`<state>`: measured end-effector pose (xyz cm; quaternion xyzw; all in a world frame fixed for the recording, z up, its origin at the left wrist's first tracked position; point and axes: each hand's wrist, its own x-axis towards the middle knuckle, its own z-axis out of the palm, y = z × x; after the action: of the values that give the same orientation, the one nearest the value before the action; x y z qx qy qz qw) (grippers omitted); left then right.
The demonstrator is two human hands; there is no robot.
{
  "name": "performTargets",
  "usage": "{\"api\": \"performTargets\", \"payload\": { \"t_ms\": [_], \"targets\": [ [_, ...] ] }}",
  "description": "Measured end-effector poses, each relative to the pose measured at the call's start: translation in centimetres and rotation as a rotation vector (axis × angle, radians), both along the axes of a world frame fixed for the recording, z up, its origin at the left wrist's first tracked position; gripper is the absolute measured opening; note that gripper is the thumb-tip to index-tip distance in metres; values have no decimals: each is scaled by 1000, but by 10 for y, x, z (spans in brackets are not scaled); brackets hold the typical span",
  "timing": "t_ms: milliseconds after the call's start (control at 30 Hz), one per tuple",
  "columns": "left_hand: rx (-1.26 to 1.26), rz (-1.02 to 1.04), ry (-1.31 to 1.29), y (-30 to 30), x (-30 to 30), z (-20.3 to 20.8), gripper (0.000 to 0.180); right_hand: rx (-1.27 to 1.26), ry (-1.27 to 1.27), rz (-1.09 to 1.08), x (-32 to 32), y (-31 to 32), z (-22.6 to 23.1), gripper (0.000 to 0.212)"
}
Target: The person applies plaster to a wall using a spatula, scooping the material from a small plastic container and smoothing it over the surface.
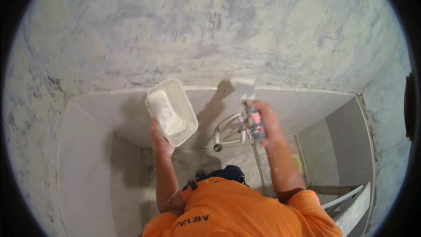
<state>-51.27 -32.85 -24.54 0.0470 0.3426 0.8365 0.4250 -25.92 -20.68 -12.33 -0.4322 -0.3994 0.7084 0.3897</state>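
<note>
My left hand [162, 141] is closed round the lower left side of a white rectangular plastic tub [179, 101]. The tub is tilted so its inside shows, with a lump of white filler [165, 110] lying along it. In my right hand [266, 117], slightly blurred, is a putty knife [255, 125] with a dark and red handle. Its wide blade [244, 87] points upward and carries pale filler. The blade is by the seam where the patchy wall meets the smooth panelling; whether it touches the wall I cannot tell.
The wall [210, 26] ahead is blotched with grey and cream filler. Below my hands, a pale curved hose with a fitting [218, 138] comes off the panelled wall. At the lower right stands a frame of boards, maybe a ladder [354, 213]. Side walls close in at left and right.
</note>
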Motion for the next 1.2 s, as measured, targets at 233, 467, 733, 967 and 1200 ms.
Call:
{"api": "performTargets", "payload": {
  "t_ms": [233, 467, 733, 967, 1200],
  "targets": [
    [42, -38, 3, 2, -1, -11, 53, -177, 80, 74, -21, -2, -15, 25],
    [59, -90, 77, 1, -11, -31, 73, -307, 207, 120, 0, 51, -4, 21],
    [46, -21, 19, 15, -7, -11, 58, -548, 522, -59, -30, 122, 45, 27],
    [20, -26, 98, 15, -10, -16, 68, -498, 511, -40, -13, 114, 86, 18],
    [-69, -49, -13, 17, -1, -4, 67, 106, 452, 34, 16, 49, 69, 17]
  ]
}}
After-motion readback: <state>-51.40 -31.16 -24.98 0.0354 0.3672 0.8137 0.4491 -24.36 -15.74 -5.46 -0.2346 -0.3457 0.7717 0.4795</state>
